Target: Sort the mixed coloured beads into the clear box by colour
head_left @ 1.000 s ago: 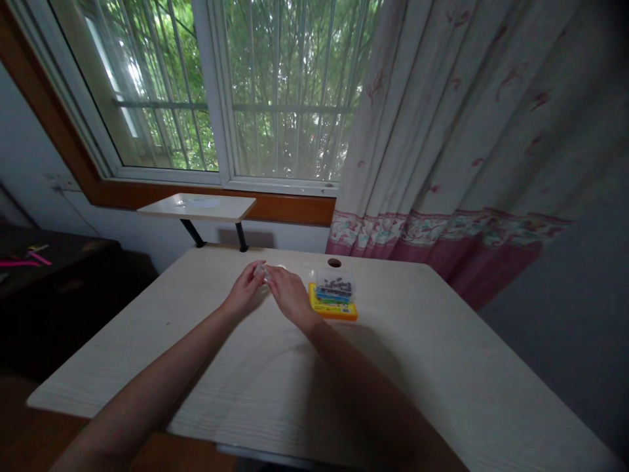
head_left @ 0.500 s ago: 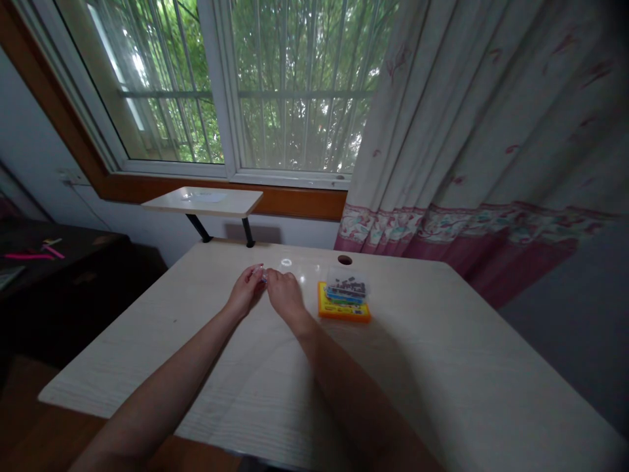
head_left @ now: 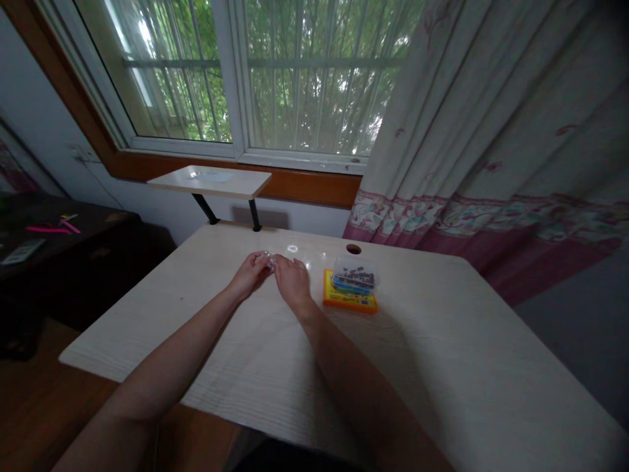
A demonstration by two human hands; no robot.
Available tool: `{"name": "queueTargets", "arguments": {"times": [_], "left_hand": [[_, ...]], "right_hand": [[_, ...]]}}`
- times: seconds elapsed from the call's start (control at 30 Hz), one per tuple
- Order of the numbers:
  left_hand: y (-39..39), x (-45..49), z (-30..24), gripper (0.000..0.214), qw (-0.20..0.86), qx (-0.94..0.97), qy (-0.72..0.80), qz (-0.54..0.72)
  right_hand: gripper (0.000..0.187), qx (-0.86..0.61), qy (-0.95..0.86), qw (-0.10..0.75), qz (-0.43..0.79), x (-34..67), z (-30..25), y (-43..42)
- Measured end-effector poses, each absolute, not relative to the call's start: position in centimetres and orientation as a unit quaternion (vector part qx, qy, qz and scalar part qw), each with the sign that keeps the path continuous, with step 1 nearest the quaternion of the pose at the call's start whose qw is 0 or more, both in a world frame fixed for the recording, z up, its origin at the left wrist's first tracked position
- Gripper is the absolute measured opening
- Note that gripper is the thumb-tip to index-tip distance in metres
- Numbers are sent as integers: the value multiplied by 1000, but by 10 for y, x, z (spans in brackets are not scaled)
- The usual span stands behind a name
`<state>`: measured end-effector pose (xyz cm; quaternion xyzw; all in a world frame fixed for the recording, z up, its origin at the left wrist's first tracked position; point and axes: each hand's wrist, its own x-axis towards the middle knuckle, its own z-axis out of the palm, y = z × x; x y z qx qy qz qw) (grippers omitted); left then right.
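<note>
My left hand (head_left: 249, 275) is closed around a small, shiny, clear-looking piece (head_left: 270, 262), too small for me to name. Close against it, the fingers of my right hand (head_left: 292, 280) are bent in a pinch at the same piece, and they hide part of it. Both hands are over the far middle of the pale wooden table (head_left: 236, 373). To the right of my right hand lies a yellow-orange box (head_left: 350, 303). On it rests a clear plastic case (head_left: 356, 270) with several small dark pieces inside and something blue beneath.
A small raised shelf (head_left: 230, 183) on black legs stands at the table's far left. A round cable hole (head_left: 354, 249) is near the back edge. A floral curtain (head_left: 442, 203) hangs behind at the right. A dark cabinet (head_left: 98, 262) with pink items stands at the left.
The view has tipped downward and shifted slightly left, so everything sits a little higher and further right. My hands stay together at the small piece, with the fingers slightly shifted.
</note>
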<state>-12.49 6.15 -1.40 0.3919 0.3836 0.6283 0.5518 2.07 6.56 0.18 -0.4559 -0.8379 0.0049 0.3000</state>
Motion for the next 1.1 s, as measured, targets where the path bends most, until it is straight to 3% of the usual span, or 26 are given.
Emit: {"name": "queueTargets", "arguments": {"times": [0.37,0.8,1.1], "left_hand": [[53,-147,-6,63,526,511,388,558],[55,-152,-15,69,412,630,391,530],[45,-153,-5,67,284,751,414,428]], "right_hand": [[35,-488,-751,413,167,36,-22,91],[21,-486,-748,398,215,35,-24,92],[26,-508,-723,414,219,37,-27,95]]}}
